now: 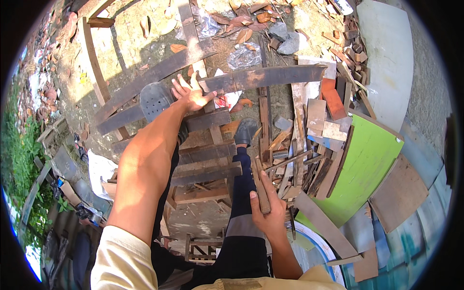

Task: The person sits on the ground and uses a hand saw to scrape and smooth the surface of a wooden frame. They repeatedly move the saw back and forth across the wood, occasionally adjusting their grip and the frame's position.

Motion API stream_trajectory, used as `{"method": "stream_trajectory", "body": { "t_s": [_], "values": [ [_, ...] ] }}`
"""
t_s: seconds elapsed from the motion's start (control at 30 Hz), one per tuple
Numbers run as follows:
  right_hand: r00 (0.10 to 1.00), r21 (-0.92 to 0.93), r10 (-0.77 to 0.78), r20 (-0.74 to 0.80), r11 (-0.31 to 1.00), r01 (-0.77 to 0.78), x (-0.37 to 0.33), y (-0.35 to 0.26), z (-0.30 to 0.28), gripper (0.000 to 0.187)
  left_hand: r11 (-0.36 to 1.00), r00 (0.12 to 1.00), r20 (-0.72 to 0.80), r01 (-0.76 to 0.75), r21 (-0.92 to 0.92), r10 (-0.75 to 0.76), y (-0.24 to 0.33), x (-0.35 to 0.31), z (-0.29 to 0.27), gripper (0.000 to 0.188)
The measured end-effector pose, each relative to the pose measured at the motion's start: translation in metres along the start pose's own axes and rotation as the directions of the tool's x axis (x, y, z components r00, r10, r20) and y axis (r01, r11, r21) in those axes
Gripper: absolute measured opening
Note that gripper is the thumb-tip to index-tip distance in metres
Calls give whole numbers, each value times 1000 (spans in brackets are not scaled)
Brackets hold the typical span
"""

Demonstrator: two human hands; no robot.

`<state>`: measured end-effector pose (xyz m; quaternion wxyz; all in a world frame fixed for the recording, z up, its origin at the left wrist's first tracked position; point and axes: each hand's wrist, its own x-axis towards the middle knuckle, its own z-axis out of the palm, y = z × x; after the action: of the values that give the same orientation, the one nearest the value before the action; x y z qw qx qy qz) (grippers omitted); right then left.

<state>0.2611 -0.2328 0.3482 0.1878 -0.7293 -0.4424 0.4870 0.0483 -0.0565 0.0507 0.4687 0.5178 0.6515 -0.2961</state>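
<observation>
My left hand (192,95) reaches forward, fingers spread, at a long dark wooden plank (270,77) that lies across a wooden frame (189,24). It looks to be resting on the plank and holds nothing. Close to my right thigh, my right hand (270,210) is wrapped round a short brown piece of wood (261,188). My left foot, in a black clog (155,100), is up on the planks beside the left hand. Several shorter dark slats (205,153) lie nearer to me on the same frame.
Offcuts of wood (316,116) are heaped at the right, by a green board (360,164) and a pale panel (386,63). My right clog (247,131) is beyond the slats. Dry leaves and plastic wrap (244,56) litter the ground ahead. Plants (29,159) grow at the left.
</observation>
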Motion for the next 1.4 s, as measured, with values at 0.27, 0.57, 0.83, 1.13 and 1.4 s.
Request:
{"method": "stream_trajectory", "body": {
  "t_s": [0.27, 0.57, 0.83, 1.13, 1.4],
  "values": [
    [976, 6, -113, -186, 993, 116, 211, 56, 87, 59, 999, 1000, 1, -32, 29, 32, 15, 2, -5, 131],
    [999, 195, 44, -20, 980, -39, 77, 10, 27, 69, 998, 998, -23, -64, 1, 64, -12, 3, 7, 126],
    [993, 117, 79, -92, 991, -68, 206, 37, 78, 64, 995, 995, -18, -94, -30, 94, 1, 2, 2, 129],
    [997, 234, 79, -21, 970, -71, 80, -2, 31, 66, 999, 999, -1, -47, -6, 47, -9, 1, 1, 128],
    [989, 182, 130, -75, 977, -114, 172, 29, 70, 66, 997, 996, -40, -82, -8, 82, -1, 5, 4, 129]
  ]
}}
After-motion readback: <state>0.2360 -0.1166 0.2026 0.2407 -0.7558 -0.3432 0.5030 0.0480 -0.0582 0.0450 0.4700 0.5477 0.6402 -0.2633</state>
